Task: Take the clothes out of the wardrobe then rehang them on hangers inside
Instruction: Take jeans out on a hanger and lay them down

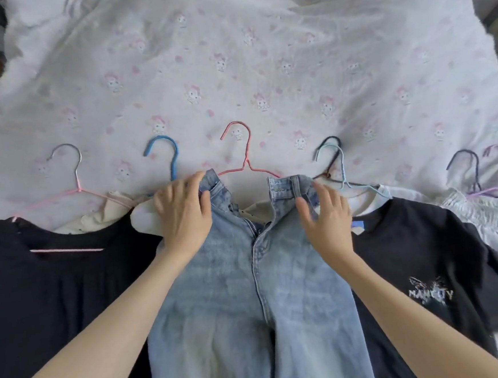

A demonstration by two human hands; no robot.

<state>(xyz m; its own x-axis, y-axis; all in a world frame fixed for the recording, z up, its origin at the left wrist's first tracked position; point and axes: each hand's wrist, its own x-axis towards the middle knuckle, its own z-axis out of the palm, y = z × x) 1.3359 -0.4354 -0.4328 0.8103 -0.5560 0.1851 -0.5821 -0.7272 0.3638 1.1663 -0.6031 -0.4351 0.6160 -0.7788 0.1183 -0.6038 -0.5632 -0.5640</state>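
Light blue jeans [250,293] lie flat on the bed in front of me, fly undone, waistband at the far end over a red wire hanger [243,156]. My left hand [182,215] grips the left corner of the waistband, thumb curled over the denim. My right hand [326,221] rests on the right side of the waistband by a belt loop, fingers loosely bent. A black top [55,278] on a pink hanger [75,187] lies to the left. A black printed T-shirt [419,250] lies to the right.
A blue hanger [166,153] and a cream garment [107,218] lie between the black top and the jeans. Light blue and black hangers [333,155] sit above the T-shirt. A white garment on purple hangers [491,175] is far right. The patterned white bedsheet [261,53] stretches beyond.
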